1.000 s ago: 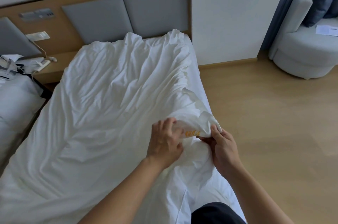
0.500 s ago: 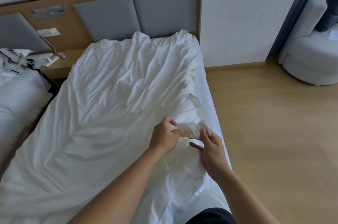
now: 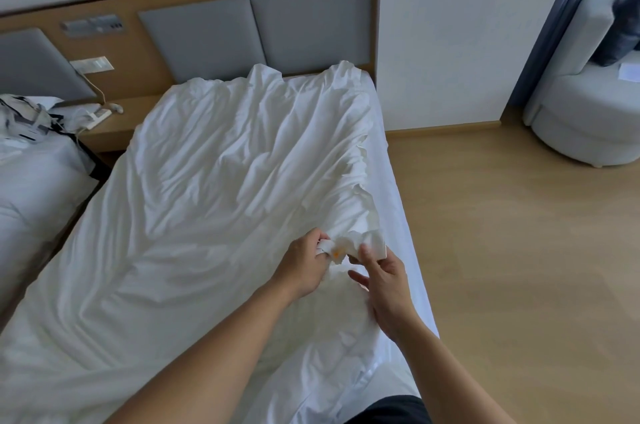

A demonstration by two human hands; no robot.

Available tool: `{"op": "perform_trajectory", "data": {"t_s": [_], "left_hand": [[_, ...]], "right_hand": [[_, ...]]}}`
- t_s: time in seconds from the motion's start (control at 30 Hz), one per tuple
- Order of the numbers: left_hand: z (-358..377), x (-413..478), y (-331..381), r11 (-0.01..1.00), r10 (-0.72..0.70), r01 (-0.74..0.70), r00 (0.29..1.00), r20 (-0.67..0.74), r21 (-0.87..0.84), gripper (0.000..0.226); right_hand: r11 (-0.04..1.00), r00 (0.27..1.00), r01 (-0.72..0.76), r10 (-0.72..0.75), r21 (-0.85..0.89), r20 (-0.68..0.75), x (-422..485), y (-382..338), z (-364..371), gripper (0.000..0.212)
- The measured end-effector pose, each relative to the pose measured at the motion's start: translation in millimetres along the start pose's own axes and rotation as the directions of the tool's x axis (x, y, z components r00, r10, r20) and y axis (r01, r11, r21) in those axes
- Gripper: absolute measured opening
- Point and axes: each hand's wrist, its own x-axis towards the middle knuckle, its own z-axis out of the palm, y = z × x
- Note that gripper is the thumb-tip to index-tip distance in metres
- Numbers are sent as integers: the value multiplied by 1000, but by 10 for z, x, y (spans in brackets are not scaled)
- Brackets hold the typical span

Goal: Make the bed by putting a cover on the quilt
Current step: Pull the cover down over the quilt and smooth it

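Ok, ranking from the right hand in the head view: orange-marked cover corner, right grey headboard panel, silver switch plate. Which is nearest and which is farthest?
1. The orange-marked cover corner: pinched by the right hand, with the left hand gripping it too.
2. The right grey headboard panel: at the bed's head, straight ahead.
3. The silver switch plate: on the same wall, further off to the left.

Left arm: bare, stretched forward from the lower edge, forearm straight.
Left hand: back turned up, fingers curled in, pinching the cover corner at the fingertips.
Right arm: bare, coming in from the lower right, angled inward.
Right hand: just beside the left, thumb pressed against the same bunch, one finger stretched toward the left hand, other fingers hidden behind the fabric.
Wrists: both straight, near each other, not touching.
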Motion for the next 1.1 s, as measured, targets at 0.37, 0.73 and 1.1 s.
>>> {"op": "perform_trajectory", "data": {"t_s": [0.37, 0.73, 1.1], "left_hand": [[-80, -41, 113, 984, -6, 4, 1000, 7, 181, 46], [-297, 47, -34, 999, -25, 24, 998, -55, -33, 27], [-281, 140, -311, 1000, 27, -24, 941, -339, 12, 33]], "right_hand": [[787, 975, 23, -154, -616, -161, 282, 397, 291, 20], [792, 994, 106, -83, -601, 66, 415, 552, 443, 23], [921, 1000, 22, -24, -388, -1, 519, 464, 573, 19]]}}
